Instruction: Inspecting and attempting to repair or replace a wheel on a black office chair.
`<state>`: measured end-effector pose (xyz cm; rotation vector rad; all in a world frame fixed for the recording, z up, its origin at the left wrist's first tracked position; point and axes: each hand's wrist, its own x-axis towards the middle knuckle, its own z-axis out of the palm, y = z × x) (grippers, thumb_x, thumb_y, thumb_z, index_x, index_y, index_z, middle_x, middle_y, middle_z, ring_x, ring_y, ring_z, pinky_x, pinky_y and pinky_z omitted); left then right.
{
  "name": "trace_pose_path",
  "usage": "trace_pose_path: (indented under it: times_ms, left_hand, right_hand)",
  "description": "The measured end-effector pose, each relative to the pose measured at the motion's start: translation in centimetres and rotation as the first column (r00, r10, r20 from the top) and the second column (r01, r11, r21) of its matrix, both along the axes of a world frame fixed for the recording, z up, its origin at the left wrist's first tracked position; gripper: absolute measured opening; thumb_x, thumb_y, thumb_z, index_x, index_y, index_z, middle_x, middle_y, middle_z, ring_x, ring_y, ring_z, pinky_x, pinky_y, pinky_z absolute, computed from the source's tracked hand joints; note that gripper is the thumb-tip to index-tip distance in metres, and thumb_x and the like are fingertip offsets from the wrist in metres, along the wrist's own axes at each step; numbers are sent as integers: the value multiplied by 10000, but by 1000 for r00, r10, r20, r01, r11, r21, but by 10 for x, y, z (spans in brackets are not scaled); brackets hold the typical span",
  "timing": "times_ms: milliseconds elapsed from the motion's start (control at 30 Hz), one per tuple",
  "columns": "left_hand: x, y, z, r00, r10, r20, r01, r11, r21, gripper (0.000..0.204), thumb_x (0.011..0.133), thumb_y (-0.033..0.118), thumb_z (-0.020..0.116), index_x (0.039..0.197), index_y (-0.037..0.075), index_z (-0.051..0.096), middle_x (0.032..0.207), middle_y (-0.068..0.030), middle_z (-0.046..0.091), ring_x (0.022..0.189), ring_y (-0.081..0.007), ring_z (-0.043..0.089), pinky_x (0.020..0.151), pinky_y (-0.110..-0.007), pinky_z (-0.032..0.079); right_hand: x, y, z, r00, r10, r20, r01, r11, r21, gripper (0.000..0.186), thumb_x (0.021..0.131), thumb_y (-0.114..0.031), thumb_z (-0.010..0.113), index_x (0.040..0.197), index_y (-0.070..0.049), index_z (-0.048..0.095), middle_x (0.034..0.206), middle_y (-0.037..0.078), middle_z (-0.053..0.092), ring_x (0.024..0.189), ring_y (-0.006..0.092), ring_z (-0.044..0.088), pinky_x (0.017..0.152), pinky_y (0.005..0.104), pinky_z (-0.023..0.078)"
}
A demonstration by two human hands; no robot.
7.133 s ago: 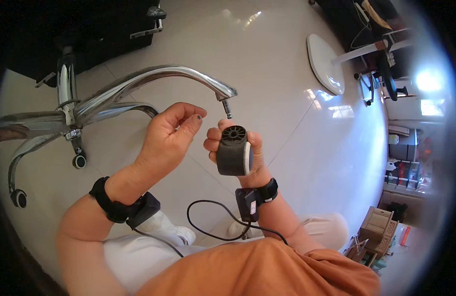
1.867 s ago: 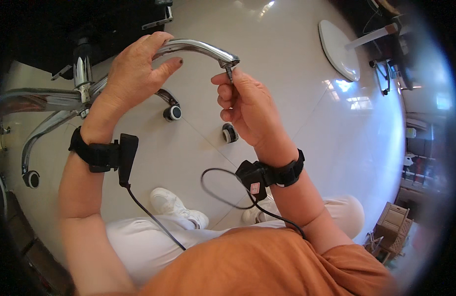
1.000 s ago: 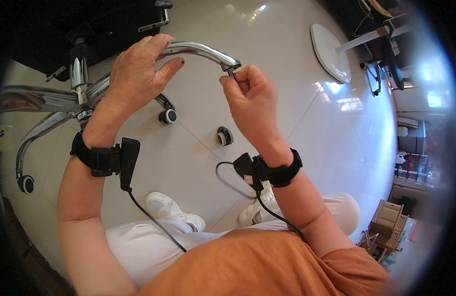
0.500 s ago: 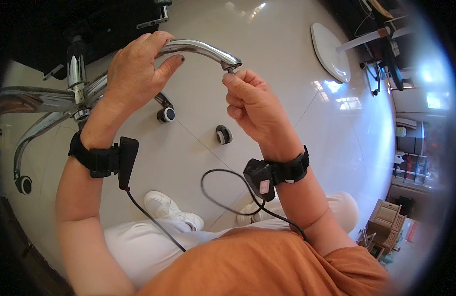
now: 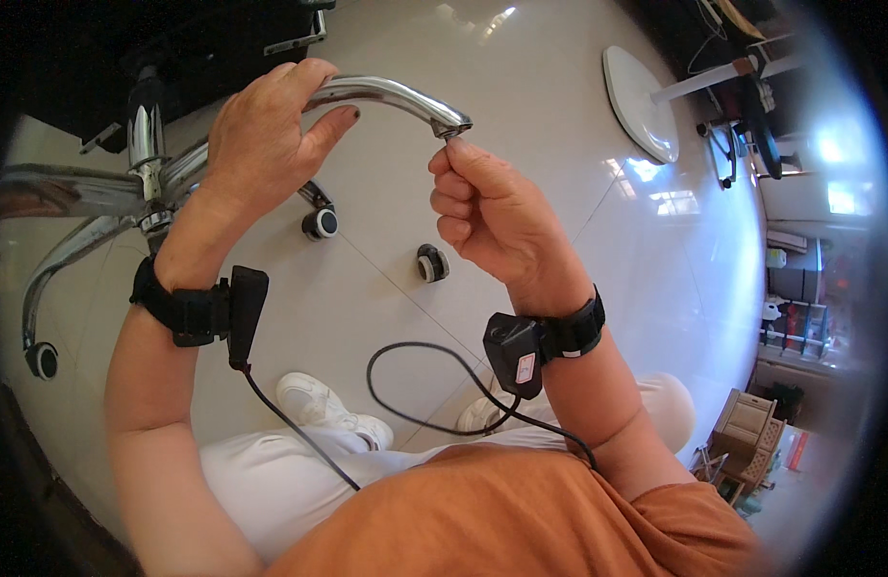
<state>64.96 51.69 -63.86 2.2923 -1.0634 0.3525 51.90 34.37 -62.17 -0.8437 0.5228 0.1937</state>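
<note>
A tiled floor [image 5: 550, 67] spreads below the chrome leg [image 5: 386, 88]. Beyond the leg and to its left is the black chair [image 5: 194, 58]. The orange shirt [image 5: 463, 510] and white trousers [image 5: 261, 471] are on the person's side of the leg, well apart from it. The leg itself curves out to the right from the chair's column [image 5: 146, 130] and ends in a tapered tip. Well to the right of the leg is a white plate [image 5: 640, 101].

The right hand [image 5: 497, 207] is just below the leg's tip, thumb and forefinger pinched, the other fingers curled in. The left hand [image 5: 271, 135] grasps the leg near the middle from above, its thumb pointing along the near side.

A cable [image 5: 370, 365] loops on the person's side of the leg, well apart. Two casters are below the leg, both apart from it: a fitted one [image 5: 320, 222] under its middle, and a loose one [image 5: 432, 263] on the floor under its tip. The smallest piece, a metal stem [image 5: 450, 138], is at the leg's tip in the right hand's pinch, mostly hidden by the fingers; how far in it sits, I cannot tell.
</note>
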Motion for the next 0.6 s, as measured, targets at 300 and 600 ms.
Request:
trace_pose_path:
  times_ms: [300, 600]
  left_hand:
    - [0, 0, 0, 1000, -17, 10, 17, 1000, -7, 250, 805, 297, 657, 936, 99, 581, 736, -40, 568, 660, -192, 557, 567, -335, 430]
    - [10, -6, 6, 991, -134, 8, 133, 989, 68, 382, 865, 388, 568, 1056, 58, 585, 858, -91, 598, 748, -221, 590, 624, -314, 456]
  right_hand:
    - [-1, 12, -4, 964, 158, 212, 233, -124, -965, 224, 866, -196, 546, 722, -24, 547, 637, 132, 528, 507, 280, 462, 478, 353, 387]
    - [-2, -7, -8, 1000, 14, 14, -18, 945, 327, 238, 930, -292, 504, 873, -64, 540, 694, -34, 421, 582, 60, 381, 453, 183, 307]
